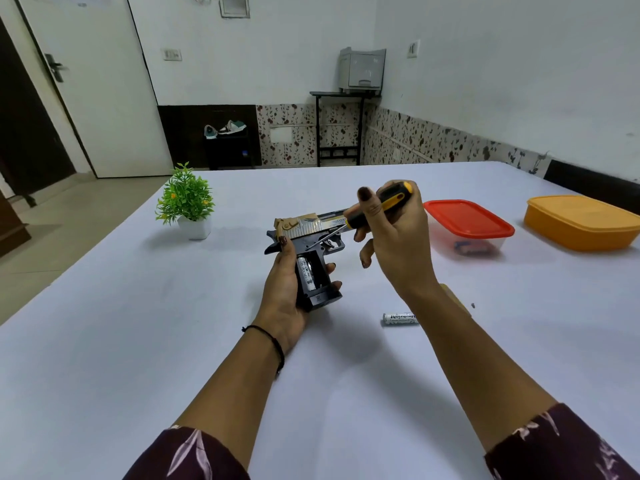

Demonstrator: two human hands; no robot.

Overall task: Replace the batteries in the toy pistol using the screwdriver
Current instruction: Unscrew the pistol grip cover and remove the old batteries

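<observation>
My left hand (pixel 284 292) grips the black and gold toy pistol (pixel 308 233) by its handle, above the table. The handle's battery compartment is uncovered, and one battery (pixel 306 273) sits inside it. My right hand (pixel 394 237) holds a black and yellow screwdriver (pixel 377 207) by its handle. The metal tip points down-left at the top of the compartment, near the trigger. A loose battery (pixel 400 319) lies on the table under my right wrist.
The white table (pixel 138 341) carries a small potted plant (pixel 188 202) at the back left, a clear box with a red lid (pixel 467 220) and an orange lidded box (pixel 581 221) at the right. A small dark speck (pixel 473 305) lies right of my right forearm.
</observation>
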